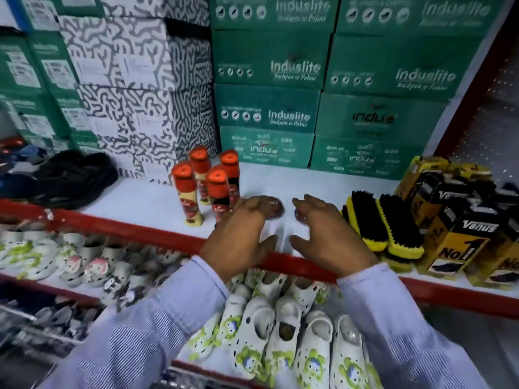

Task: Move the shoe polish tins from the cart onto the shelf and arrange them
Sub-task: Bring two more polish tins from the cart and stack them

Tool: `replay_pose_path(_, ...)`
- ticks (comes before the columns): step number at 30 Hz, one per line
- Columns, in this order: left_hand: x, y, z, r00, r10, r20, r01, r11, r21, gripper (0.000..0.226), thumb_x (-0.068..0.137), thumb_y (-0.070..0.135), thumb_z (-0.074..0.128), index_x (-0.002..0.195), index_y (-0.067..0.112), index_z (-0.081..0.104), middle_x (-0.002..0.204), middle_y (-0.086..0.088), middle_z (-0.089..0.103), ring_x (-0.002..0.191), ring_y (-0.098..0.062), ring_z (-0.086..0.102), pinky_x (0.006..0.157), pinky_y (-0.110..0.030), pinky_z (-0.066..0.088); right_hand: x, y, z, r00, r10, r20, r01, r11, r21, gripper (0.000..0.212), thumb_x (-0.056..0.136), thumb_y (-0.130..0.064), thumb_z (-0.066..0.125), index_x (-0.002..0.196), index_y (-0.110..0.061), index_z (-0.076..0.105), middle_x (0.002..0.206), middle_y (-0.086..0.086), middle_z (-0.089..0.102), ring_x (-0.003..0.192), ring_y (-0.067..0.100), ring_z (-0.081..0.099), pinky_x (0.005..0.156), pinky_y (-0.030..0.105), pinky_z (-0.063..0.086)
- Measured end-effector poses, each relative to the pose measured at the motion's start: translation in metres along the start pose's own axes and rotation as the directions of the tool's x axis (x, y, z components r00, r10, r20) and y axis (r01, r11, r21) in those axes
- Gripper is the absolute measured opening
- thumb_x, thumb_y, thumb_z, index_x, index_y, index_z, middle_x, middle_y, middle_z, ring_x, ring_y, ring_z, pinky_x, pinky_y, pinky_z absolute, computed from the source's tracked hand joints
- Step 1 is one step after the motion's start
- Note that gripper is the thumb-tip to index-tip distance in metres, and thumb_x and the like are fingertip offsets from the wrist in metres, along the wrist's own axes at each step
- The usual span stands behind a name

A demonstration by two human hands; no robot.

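Both of my hands reach over the white shelf [314, 186], just past its red front edge. My left hand [238, 237] lies palm down, its fingertips on a dark round shoe polish tin [273, 206] that is mostly hidden and blurred. My right hand [331, 237] mirrors it, fingers curled onto a second small dark tin [299, 215] of which only an edge shows. The two tins sit on the shelf a short gap apart. Both thumbs are spread toward the red edge. The cart is not in view.
Several orange-capped polish bottles [202, 189] stand just left of my left hand. Yellow-backed brushes [384, 223] and yellow-black Venus boxes [463, 234] crowd the right. Green shoe boxes [280, 108] wall the back, black shoes [73, 178] lie far left, and white clogs [280, 324] fill the lower shelf.
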State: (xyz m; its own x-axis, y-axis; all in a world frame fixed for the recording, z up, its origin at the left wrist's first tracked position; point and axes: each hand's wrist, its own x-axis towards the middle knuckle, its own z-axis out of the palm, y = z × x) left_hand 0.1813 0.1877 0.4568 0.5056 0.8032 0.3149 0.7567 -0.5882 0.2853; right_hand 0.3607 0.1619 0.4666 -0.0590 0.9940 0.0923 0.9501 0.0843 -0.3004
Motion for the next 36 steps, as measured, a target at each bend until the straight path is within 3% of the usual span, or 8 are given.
replay_pose_path(4,-0.094,-0.01,0.017,0.99,0.023,-0.141,-0.011,0.996,0.085,0.05,0.083,0.037,0.061,0.13,0.02,0.063,0.134,-0.004,0.062,0.123,-0.03,0.059,0.1,-0.043,0.054,-0.068,-0.027,0.048,0.985,-0.116,-0.126,0.125,0.99,0.064,0.064,0.085,-0.032,0.067,0.147,-0.021,0.05,0.155,0.007,0.047,0.142,0.029,0.044,0.118,0.037,0.037)
replay_pose_path(10,-0.242,-0.051,0.098,0.974,-0.196,0.109,0.165,0.956,0.243,0.066,0.072,0.041,0.075,0.133,0.017,0.063,0.14,-0.011,0.063,0.123,-0.035,0.062,0.092,-0.05,0.056,-0.147,-0.057,0.174,0.994,-0.106,0.021,0.101,0.981,0.166,0.052,0.081,-0.022,0.071,0.132,-0.015,0.064,0.139,0.009,0.061,0.132,0.033,0.054,0.108,0.044,0.05)
replay_pose_path(12,-0.281,-0.064,0.13,0.917,-0.288,0.276,0.226,0.945,0.235,0.072,0.073,0.041,0.077,0.138,0.015,0.061,0.148,-0.016,0.056,0.128,-0.041,0.06,0.097,-0.057,0.053,-0.164,-0.063,0.218,0.988,-0.082,0.132,0.057,0.982,0.179,0.052,0.079,-0.02,0.07,0.131,-0.015,0.065,0.138,0.01,0.062,0.131,0.035,0.055,0.109,0.044,0.049)
replay_pose_path(16,-0.347,-0.097,0.201,0.653,-0.471,0.593,0.374,0.882,0.288,0.077,0.094,0.046,0.049,0.161,0.021,0.017,0.171,-0.011,0.003,0.156,-0.038,0.014,0.122,-0.057,0.022,-0.19,-0.07,0.308,0.93,-0.042,0.364,-0.014,0.989,0.148,0.052,0.08,-0.02,0.066,0.132,-0.013,0.064,0.139,0.012,0.061,0.132,0.038,0.054,0.112,0.043,0.046)
replay_pose_path(21,-0.392,-0.121,0.289,0.441,-0.516,0.734,0.43,0.84,0.332,0.086,0.096,0.039,0.052,0.162,0.015,0.004,0.171,-0.016,-0.007,0.157,-0.044,0.003,0.122,-0.066,0.013,-0.209,-0.075,0.423,0.752,0.071,0.656,-0.106,0.994,0.013,0.073,0.086,-0.021,0.059,0.154,-0.017,0.034,0.163,0.01,0.029,0.152,0.034,0.026,0.12,0.042,0.035)
replay_pose_path(25,-0.423,-0.129,0.343,0.364,-0.488,0.794,0.393,0.853,0.344,0.076,0.104,0.039,0.038,0.162,0.015,-0.005,0.169,-0.019,-0.016,0.154,-0.05,-0.011,0.121,-0.072,0.002,-0.228,-0.072,0.5,0.593,0.181,0.785,-0.167,0.981,-0.1,0.084,0.096,-0.032,0.057,0.162,-0.025,0.005,0.171,0.01,-0.01,0.157,0.041,-0.006,0.125,0.057,0.017)
replay_pose_path(29,-0.449,-0.133,0.378,0.291,-0.425,0.857,0.351,0.881,0.317,0.082,0.1,0.027,0.049,0.162,0.017,-0.003,0.169,-0.016,-0.018,0.154,-0.05,-0.013,0.119,-0.074,0.003,-0.25,-0.066,0.55,0.477,0.204,0.855,-0.179,0.975,-0.133,0.088,0.097,-0.019,0.06,0.162,-0.028,0.002,0.169,0.013,-0.018,0.155,0.046,-0.014,0.12,0.069,0.017)
replay_pose_path(36,-0.456,-0.141,0.391,0.271,-0.308,0.912,0.329,0.92,0.213,0.063,0.103,0.004,0.039,0.161,0.012,0.015,0.17,-0.017,0.006,0.155,-0.046,0.012,0.12,-0.058,0.03,-0.258,-0.07,0.571,0.557,0.134,0.82,-0.016,0.988,-0.151,0.051,0.104,0.002,0.031,0.152,-0.011,0.035,0.166,0.026,0.013,0.15,0.05,0.022,0.108,0.057,0.045)
